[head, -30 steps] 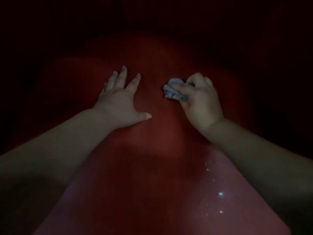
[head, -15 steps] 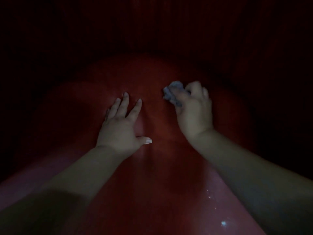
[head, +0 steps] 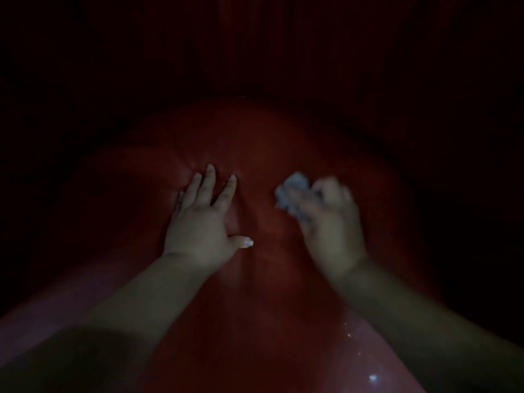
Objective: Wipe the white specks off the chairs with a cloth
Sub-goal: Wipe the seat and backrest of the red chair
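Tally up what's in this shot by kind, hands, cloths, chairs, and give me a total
Hands: 2, the left hand flat on the seat and the right hand gripping the cloth
Cloths: 1, the pale cloth, blurred
Chairs: 1, the red chair, with white specks near its lower right
Total: 4

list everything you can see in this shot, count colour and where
chair: one, red, fills the middle of the view, its surround too dark to make out
white specks: a few, white, on the chair at the lower right, near the right forearm
cloth: one, pale grey-blue, bunched, on the chair right of centre, blurred
left hand: one, flat on the chair left of centre, fingers spread
right hand: one, blurred, grips the cloth against the chair
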Available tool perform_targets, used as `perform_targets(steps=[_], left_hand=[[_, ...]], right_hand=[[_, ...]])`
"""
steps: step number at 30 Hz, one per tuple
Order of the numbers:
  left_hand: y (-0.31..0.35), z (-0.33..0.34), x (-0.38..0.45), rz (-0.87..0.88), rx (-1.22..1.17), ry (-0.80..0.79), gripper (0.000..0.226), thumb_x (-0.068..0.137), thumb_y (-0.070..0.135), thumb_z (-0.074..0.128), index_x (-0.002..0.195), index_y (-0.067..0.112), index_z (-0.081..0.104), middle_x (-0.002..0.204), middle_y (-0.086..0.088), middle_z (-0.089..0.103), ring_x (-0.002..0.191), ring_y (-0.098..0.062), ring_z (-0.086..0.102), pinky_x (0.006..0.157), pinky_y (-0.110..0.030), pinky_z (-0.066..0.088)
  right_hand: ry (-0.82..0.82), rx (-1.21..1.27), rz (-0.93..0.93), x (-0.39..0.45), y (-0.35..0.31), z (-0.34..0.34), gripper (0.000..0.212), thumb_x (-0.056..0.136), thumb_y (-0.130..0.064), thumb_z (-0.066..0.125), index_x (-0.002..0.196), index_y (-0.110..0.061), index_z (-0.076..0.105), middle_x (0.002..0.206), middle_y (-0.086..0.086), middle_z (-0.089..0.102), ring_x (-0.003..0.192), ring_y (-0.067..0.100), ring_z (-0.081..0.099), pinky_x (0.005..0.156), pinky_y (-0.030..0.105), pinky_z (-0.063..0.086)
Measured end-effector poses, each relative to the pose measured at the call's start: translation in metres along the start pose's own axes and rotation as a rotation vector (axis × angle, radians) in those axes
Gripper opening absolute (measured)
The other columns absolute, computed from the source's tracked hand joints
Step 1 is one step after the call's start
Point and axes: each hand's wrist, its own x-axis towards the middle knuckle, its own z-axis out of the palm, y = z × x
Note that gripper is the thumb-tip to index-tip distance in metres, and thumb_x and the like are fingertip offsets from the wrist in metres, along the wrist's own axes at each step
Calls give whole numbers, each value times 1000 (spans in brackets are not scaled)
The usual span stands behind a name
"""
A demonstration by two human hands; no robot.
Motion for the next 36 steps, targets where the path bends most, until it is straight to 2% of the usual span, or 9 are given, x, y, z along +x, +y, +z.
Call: perform_targets(steps=[4, 9, 13, 16, 20, 25, 30, 32, 36], left_hand=[[1, -2, -1, 1, 12, 8, 115, 65, 73, 65, 150, 41, -5, 159, 2, -18, 146, -18, -13, 116, -37, -2], [2, -5, -4, 1, -2, 12, 114, 65, 71, 67, 150, 42, -4, 160, 1, -17, 146, -19, -13, 118, -39, 0], [4, -9, -9, 7, 3, 41, 113, 67, 69, 67, 151, 39, -2, 160, 0, -17, 147, -20, -13, 119, -41, 1], [4, -10, -11, 24, 44, 57, 106, 71, 69, 62, 152, 36, 0, 160, -1, -15, 147, -22, -13, 118, -42, 0], [9, -10, -16, 70, 69, 91, 89, 80, 57, 59, 152, 29, 16, 161, -2, 1, 147, -20, -1, 118, -42, 4], [38, -2, -29, 175, 1, 74, 77, 82, 45, 61, 150, 27, 28, 160, -1, 13, 146, -21, 9, 118, -44, 15], [58, 6, -49, 183, -66, 34, 74, 86, 43, 56, 150, 29, 24, 160, 1, 9, 146, -19, 5, 116, -40, 12], [57, 9, -54, 191, -55, 21, 73, 86, 44, 54, 150, 30, 23, 160, 1, 9, 146, -19, 5, 117, -42, 15], [57, 12, -60, 196, -49, 18, 71, 87, 40, 56, 150, 27, 26, 160, 1, 12, 145, -20, 10, 117, -44, 19]], right_hand=[[-118, -45, -219, -4, 9, -10, 38, 82, -20, 54, 117, -25, 67, 93, 10, 56, 79, 32, 53, 63, 39, 46], [81, -60, 186, 50, 55, -19, 29, 90, -18, 61, 119, -21, 66, 100, 13, 52, 91, 34, 50, 74, 40, 44], [28, 49, 52, -46, 27, -19, 41, 81, -9, 66, 120, -23, 65, 93, 8, 51, 80, 30, 52, 67, 38, 47], [-125, 61, -116, -81, 26, -27, 41, 83, -24, 52, 122, -27, 64, 97, 1, 53, 86, 21, 51, 72, 34, 45], [81, -42, 72, -17, 77, -32, 27, 92, -30, 56, 107, -12, 69, 91, -3, 46, 87, 19, 47, 75, 25, 39], [92, 70, 137, -63, 46, -25, 43, 85, -6, 64, 124, -22, 64, 95, 9, 50, 85, 31, 51, 75, 40, 47], [-101, 59, -61, -127, 40, -36, 40, 84, -28, 52, 123, -38, 59, 99, 6, 56, 83, 27, 53, 68, 36, 48], [22, 2, 52, -97, 67, -38, 27, 85, -36, 56, 110, -42, 66, 93, 2, 55, 83, 24, 52, 70, 32, 44], [156, 15, 268, -87, 62, -31, 47, 83, -10, 65, 127, -27, 61, 101, 9, 50, 88, 28, 50, 80, 37, 47]])
